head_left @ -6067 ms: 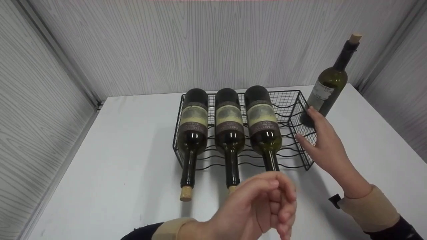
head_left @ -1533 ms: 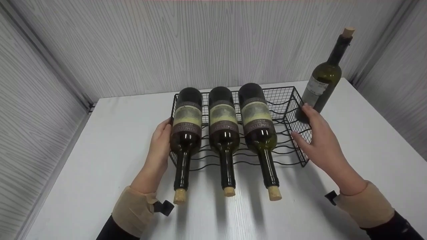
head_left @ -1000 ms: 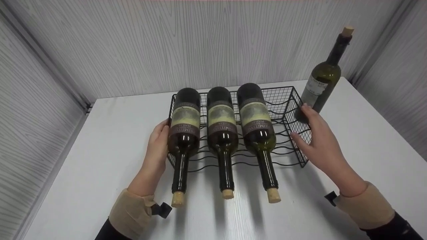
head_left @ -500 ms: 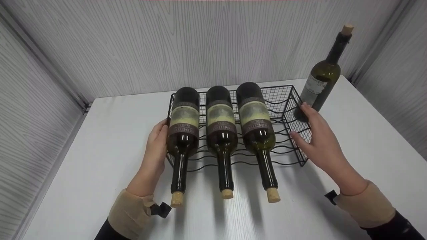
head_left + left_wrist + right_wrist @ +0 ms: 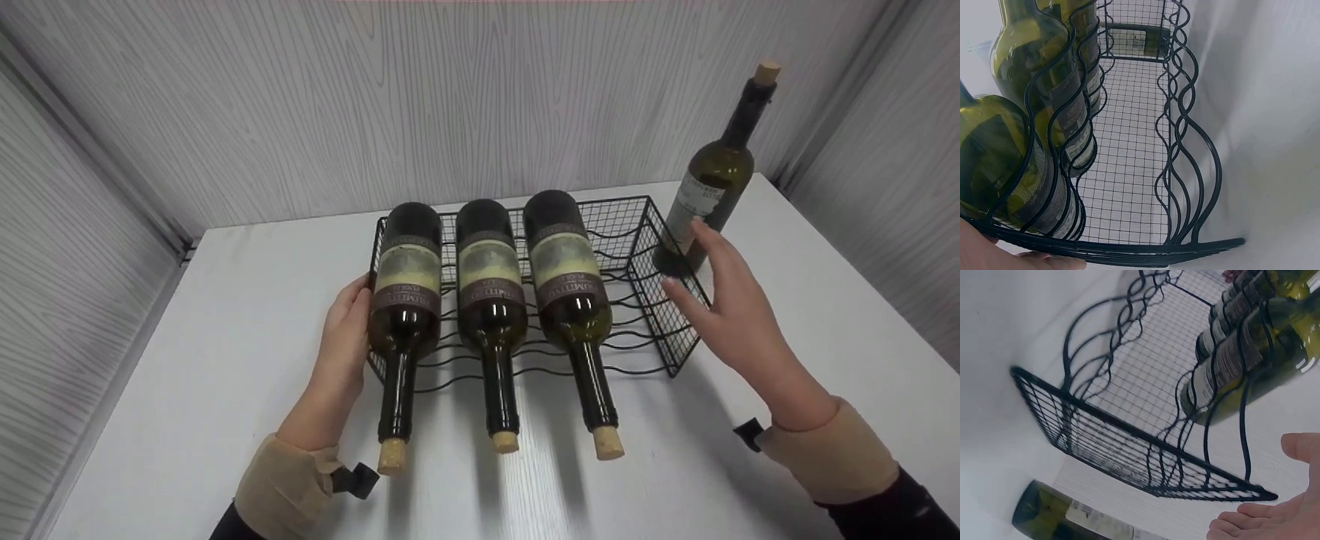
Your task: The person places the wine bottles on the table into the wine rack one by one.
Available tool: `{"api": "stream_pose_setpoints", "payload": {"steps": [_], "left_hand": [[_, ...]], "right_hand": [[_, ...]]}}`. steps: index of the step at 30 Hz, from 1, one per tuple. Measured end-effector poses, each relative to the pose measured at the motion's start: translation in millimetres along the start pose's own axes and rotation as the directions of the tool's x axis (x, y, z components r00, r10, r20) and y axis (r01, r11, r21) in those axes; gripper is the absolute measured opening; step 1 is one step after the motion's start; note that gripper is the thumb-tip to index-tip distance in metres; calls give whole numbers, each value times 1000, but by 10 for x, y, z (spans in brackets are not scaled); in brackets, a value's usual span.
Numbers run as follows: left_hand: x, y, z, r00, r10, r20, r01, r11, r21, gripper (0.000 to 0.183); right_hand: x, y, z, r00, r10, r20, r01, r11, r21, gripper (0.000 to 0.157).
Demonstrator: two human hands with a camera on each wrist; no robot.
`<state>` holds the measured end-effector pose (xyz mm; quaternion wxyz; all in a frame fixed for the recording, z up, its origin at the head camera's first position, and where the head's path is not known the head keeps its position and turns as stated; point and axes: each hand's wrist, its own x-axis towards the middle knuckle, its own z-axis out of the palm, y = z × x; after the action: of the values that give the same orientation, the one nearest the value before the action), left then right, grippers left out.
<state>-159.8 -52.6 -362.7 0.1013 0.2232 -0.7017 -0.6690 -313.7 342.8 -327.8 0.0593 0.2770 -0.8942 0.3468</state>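
Note:
Three corked wine bottles lie side by side in a black wire wine rack (image 5: 666,319), necks toward me: the left bottle (image 5: 406,300), the middle bottle (image 5: 491,289) and the right bottle (image 5: 568,277). My left hand (image 5: 339,349) rests along the rack's left end; in the left wrist view its fingers (image 5: 1044,262) lie along the outside of the mesh panel. My right hand (image 5: 742,322) hovers by the right end with fingers extended and thumb apart. The right wrist view shows a gap between this hand and the panel. The rack's rightmost slot holds no bottle.
Another corked wine bottle (image 5: 721,165) stands upright just beyond the rack's right end, partly behind my right fingertips. The white table (image 5: 255,300) meets a grey wood-grain wall (image 5: 480,97) at the back, with panels on both sides.
My left hand, earlier raised in front of the bottles, came to the rack's left end and stayed there. Within the last half second, my right hand has come off the right end panel.

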Motion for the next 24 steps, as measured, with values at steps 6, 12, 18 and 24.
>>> {"api": "stream_pose_setpoints", "payload": {"steps": [6, 12, 18, 24], "left_hand": [[1, 1, -4, 1000, -6, -9, 6, 1000, -3, 55], [5, -19, 1, 1000, 7, 0, -7, 1000, 1, 56], [1, -32, -6, 1000, 14, -2, -14, 1000, -19, 55], [-8, -20, -6, 1000, 6, 2, -5, 1000, -8, 56]], "right_hand": [[180, 24, -178, 995, -4, -104, 5, 1000, 9, 81], [374, 109, -371, 980, 30, -195, -32, 999, -9, 90], [575, 215, -503, 964, 103, -243, -99, 995, 29, 99], [708, 356, -544, 950, 210, -232, -203, 978, 53, 109]]}}
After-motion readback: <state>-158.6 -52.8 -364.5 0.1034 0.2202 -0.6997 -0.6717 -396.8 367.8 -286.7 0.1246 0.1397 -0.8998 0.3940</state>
